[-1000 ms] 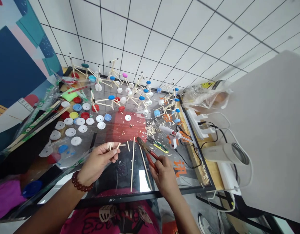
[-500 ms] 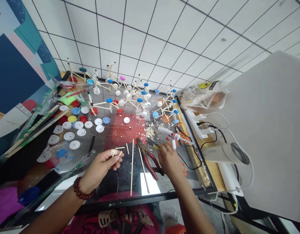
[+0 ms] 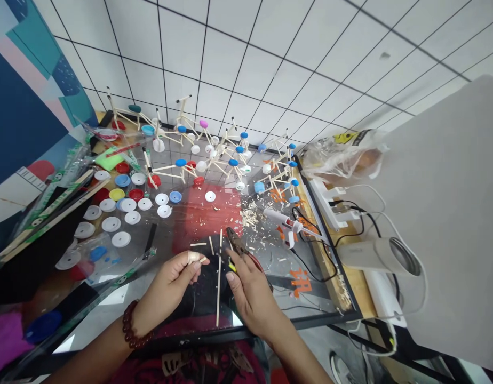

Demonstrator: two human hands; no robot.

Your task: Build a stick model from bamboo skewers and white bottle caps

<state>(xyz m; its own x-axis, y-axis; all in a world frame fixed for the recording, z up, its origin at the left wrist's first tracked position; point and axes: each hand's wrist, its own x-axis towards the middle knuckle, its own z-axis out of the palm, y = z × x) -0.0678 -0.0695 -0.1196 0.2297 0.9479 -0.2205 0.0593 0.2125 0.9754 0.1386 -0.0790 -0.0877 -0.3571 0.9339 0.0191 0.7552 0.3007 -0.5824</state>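
Observation:
My left hand (image 3: 177, 277) is closed, pinching a short piece of wooden stick (image 3: 203, 260) between thumb and index finger. A pale wrap covers part of that index finger. My right hand (image 3: 250, 293) is closed around a black-and-yellow craft knife (image 3: 231, 265), held just right of the stick piece and apart from it. Pliers with red handles (image 3: 239, 242) lie partly hidden behind my right hand. A long thin wooden stick (image 3: 219, 298) lies between my hands on the glass-like tabletop. Two short stick pieces, one of them upright in view (image 3: 211, 245), lie just beyond.
Several stick models with coloured bottle-cap parts (image 3: 182, 162) stand at the back. Loose caps (image 3: 120, 239) spread over the left side. Wood shavings (image 3: 250, 216) and a white glue gun (image 3: 276, 217) with a black cable lie right. A power strip (image 3: 330, 210) borders the table.
My right hand has moved left from beside the glue gun, bringing the craft knife over the pliers towards my left hand. The left hand still pinches the stick piece, slightly turned.

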